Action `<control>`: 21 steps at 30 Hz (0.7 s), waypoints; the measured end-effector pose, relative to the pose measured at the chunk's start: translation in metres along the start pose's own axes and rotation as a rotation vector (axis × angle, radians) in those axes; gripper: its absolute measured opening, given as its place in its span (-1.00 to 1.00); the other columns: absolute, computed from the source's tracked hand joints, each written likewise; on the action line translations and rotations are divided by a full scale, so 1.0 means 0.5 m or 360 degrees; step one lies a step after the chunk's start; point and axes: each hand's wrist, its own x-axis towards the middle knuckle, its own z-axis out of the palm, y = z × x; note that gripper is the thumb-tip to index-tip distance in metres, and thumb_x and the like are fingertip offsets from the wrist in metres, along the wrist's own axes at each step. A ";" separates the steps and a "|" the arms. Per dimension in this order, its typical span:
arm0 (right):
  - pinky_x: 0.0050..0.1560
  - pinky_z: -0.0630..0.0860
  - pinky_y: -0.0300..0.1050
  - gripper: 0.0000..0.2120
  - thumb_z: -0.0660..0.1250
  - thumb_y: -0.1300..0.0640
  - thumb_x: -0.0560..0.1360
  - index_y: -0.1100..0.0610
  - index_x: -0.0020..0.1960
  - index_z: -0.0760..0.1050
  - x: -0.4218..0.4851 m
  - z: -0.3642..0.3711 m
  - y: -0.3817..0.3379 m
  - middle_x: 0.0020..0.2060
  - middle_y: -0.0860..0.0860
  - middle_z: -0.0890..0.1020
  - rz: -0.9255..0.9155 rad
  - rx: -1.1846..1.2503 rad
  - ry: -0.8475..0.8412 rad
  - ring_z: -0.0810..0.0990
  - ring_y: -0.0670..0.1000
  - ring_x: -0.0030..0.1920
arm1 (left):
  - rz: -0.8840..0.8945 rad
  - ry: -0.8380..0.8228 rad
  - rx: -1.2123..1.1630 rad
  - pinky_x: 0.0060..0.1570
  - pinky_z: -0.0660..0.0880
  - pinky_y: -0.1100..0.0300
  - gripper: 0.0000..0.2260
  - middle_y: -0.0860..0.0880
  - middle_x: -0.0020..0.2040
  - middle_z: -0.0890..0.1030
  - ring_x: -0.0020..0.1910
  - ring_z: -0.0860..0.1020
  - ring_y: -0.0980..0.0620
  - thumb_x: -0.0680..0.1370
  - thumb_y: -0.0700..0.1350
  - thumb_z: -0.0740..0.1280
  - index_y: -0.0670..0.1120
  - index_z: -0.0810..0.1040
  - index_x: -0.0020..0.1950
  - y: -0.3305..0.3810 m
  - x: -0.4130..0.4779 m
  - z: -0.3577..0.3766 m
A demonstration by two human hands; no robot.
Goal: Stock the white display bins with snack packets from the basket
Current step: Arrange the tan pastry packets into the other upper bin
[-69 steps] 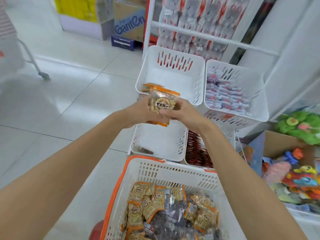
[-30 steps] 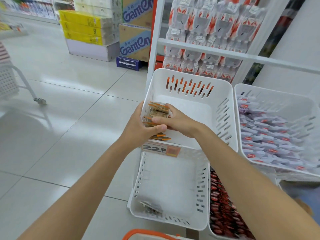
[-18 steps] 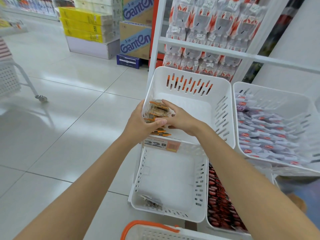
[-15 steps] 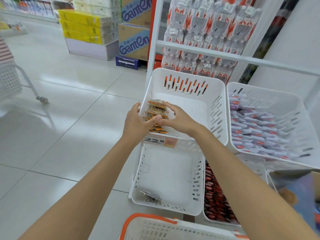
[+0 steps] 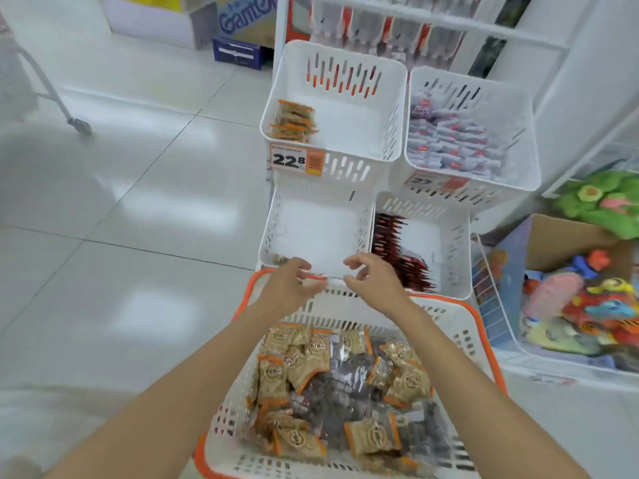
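An orange-rimmed white basket (image 5: 479, 323) in front of me holds several tan and dark snack packets (image 5: 297, 368). A row of tan packets (image 5: 293, 122) stands on edge at the left wall of the upper left white bin (image 5: 394, 108). My left hand (image 5: 288, 285) and my right hand (image 5: 375, 280) hover over the basket's far rim, fingers loosely curled, holding nothing. The lower left bin (image 5: 269, 229) lies just beyond them with only a scrap at its front corner.
The upper right bin (image 5: 525, 140) holds white packets; the lower right bin (image 5: 456, 250) holds dark red ones. A price tag (image 5: 297, 161) reads 22.8. A cardboard box of toys (image 5: 587, 295) stands at the right. A trolley wheel (image 5: 80, 126) rests on the tiled floor at left.
Both hands let go of the tan packets in the upper left bin and drew back down over the basket. My view tilted down, bringing the basket into sight.
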 end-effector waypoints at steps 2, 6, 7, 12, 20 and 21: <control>-0.11 0.44 -0.23 -0.74 0.35 0.09 0.54 0.03 0.23 0.50 -0.065 0.034 0.080 0.14 -0.02 0.53 0.0196 -0.0052 -0.0288 0.53 -0.06 -0.08 | -0.0092 -0.0050 0.0020 -0.07 0.52 0.20 -0.62 -0.01 0.02 0.50 -0.01 0.52 -0.02 0.46 0.02 0.48 -0.09 0.48 0.19 -0.070 -0.040 0.032; 0.05 0.47 -0.13 -0.68 0.39 0.05 0.53 0.02 0.27 0.47 -0.151 0.121 0.179 0.17 -0.02 0.52 0.0490 -0.0029 -0.0607 0.53 -0.02 0.10 | -0.0301 -0.0013 -0.0085 -0.01 0.53 0.06 -0.65 -0.03 -0.02 0.50 -0.03 0.53 -0.06 0.44 -0.04 0.51 -0.10 0.49 0.13 -0.160 -0.087 0.055; 0.15 0.48 -0.07 -0.62 0.40 0.04 0.53 0.05 0.31 0.46 -0.156 0.148 0.191 0.21 0.00 0.51 0.0534 -0.0001 -0.0673 0.52 0.01 0.17 | -0.0313 0.0013 -0.0115 -0.05 0.53 0.07 -0.66 -0.06 0.00 0.52 -0.04 0.53 -0.06 0.44 -0.04 0.51 -0.10 0.50 0.12 -0.176 -0.092 0.056; 0.42 0.32 0.01 -0.36 0.27 -0.04 0.60 0.14 0.57 0.12 -0.149 0.299 0.185 0.53 0.05 0.23 0.0639 0.0252 -0.0850 0.30 0.11 0.47 | -0.0319 -0.0044 -0.0105 -0.13 0.54 0.08 -0.78 -0.10 0.00 0.53 -0.09 0.54 -0.10 0.45 -0.11 0.50 -0.04 0.52 0.01 -0.227 -0.117 0.059; 0.01 0.58 0.02 -0.81 0.27 0.19 0.58 0.27 -0.13 0.55 -0.140 0.399 0.195 -0.23 0.11 0.60 0.0690 0.0034 -0.0458 0.57 0.11 -0.17 | -0.0309 -0.0127 0.0211 -0.09 0.48 0.26 -0.63 -0.02 0.09 0.51 -0.03 0.51 0.01 0.47 0.00 0.47 -0.04 0.48 0.22 -0.254 -0.140 0.072; -0.01 0.52 -0.07 -0.85 0.25 0.20 0.60 0.23 -0.10 0.53 -0.146 0.375 0.191 -0.23 0.04 0.55 0.0712 0.0134 -0.0398 0.52 0.04 -0.17 | -0.0315 -0.0113 0.0258 -0.01 0.51 0.17 -0.59 -0.04 0.14 0.52 0.00 0.52 0.00 0.47 0.01 0.47 -0.05 0.47 0.26 -0.252 -0.138 0.077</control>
